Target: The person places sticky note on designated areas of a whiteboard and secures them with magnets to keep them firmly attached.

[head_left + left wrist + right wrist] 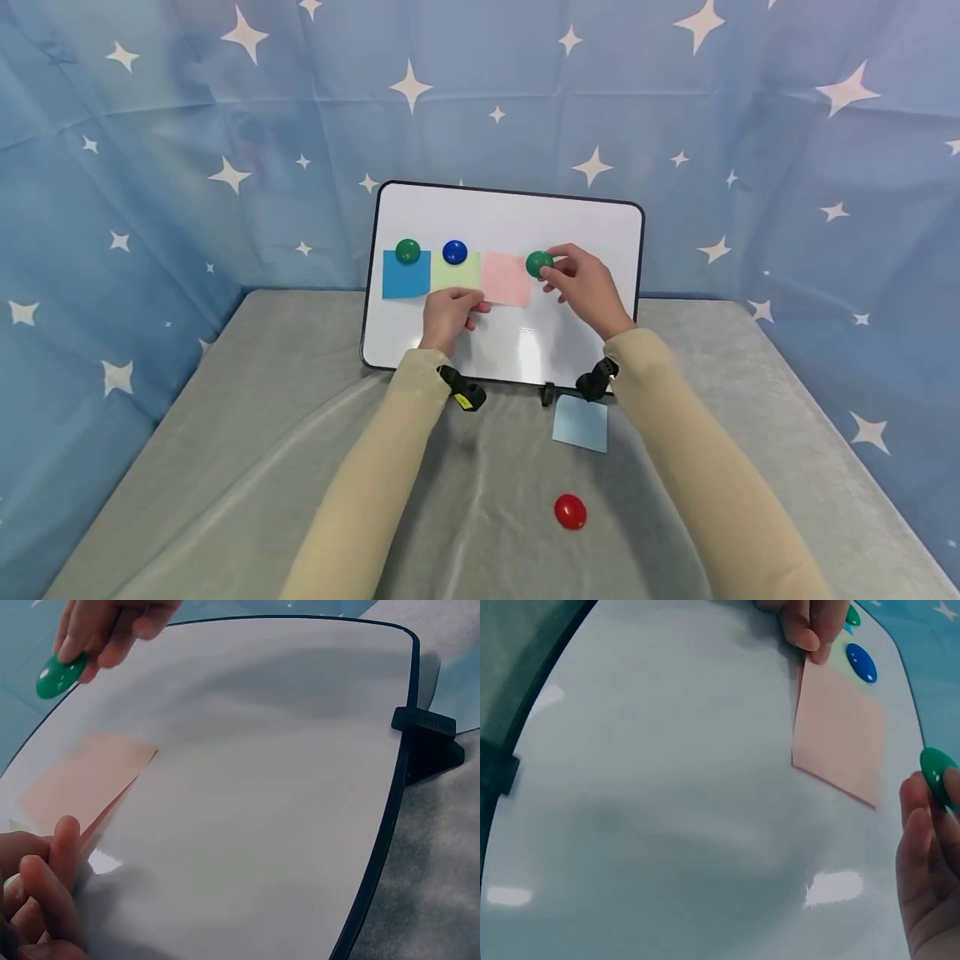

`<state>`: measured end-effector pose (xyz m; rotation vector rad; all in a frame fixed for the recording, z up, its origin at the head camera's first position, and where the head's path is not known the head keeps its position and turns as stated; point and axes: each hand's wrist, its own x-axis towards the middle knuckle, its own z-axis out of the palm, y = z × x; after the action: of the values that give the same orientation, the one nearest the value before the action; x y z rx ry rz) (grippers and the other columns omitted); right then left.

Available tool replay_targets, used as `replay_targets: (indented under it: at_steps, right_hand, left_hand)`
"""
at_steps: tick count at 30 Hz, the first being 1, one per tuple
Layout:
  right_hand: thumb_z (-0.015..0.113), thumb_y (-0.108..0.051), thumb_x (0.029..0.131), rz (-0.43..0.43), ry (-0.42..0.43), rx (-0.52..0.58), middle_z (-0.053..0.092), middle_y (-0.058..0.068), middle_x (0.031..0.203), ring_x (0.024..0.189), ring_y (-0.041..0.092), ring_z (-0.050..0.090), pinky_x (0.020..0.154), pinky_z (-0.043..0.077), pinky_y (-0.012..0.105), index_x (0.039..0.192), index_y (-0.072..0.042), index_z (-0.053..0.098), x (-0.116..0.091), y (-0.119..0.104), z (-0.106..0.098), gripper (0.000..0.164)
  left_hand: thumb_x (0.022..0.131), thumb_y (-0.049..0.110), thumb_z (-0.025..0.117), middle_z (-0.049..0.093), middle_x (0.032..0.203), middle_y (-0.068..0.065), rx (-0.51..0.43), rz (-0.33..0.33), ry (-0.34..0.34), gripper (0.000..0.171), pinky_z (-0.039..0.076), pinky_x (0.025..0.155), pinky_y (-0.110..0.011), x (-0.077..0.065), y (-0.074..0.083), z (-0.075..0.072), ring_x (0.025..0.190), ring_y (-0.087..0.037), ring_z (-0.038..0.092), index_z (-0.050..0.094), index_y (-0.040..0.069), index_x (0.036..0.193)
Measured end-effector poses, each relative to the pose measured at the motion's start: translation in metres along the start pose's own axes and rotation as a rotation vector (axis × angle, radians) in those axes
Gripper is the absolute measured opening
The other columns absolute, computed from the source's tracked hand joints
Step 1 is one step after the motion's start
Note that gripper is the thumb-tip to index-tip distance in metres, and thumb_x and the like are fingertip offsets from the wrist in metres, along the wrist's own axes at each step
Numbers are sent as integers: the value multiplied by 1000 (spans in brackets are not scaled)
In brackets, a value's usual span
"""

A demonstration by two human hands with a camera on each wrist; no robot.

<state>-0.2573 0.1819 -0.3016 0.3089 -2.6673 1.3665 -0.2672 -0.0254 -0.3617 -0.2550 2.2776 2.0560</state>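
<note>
My left hand [448, 317] pinches the lower left corner of a pink sticky note [506, 279] against the whiteboard [517, 346]. In the right wrist view the thumb and finger meet at that corner of the pink note [840, 727]. Up and to the right of the note, my right hand [588, 287] holds a green round magnet [539, 264] between thumb and fingers. The left wrist view shows that green magnet [60, 676] apart from the note. Left of the pink note, a blue magnet [454, 252] sits on a yellow-green note [467, 268].
A second green magnet [407, 251] sits on a blue note [407, 279] at the board's left. On the grey cloth in front lie a pale blue note [581, 423] and a red magnet [570, 512]. A black clip-like foot [547, 394] is at the board's bottom edge.
</note>
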Motion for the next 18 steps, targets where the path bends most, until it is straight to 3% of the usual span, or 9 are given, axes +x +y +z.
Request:
replay_targets:
  at_steps: [8,18]
  right_hand:
    - [58,-31,86,32,9,27,64,3,90,78,18,63,64,50,30,118,-16,50,20,-9,14,36]
    - [57,-28,88,53,6,31,65,6,83,74,16,63,63,50,29,116,-13,50,36,-11,26,32]
  left_hand:
    - [84,30,60,67,75,0,-27,25,6,18,43,59,-26,-3,-3,4,50,-13,50,69,15,90]
    - [84,31,61,66,74,-1,-60,10,19,19,44,58,-25,-3,-4,6,49,-14,52,69,14,88]
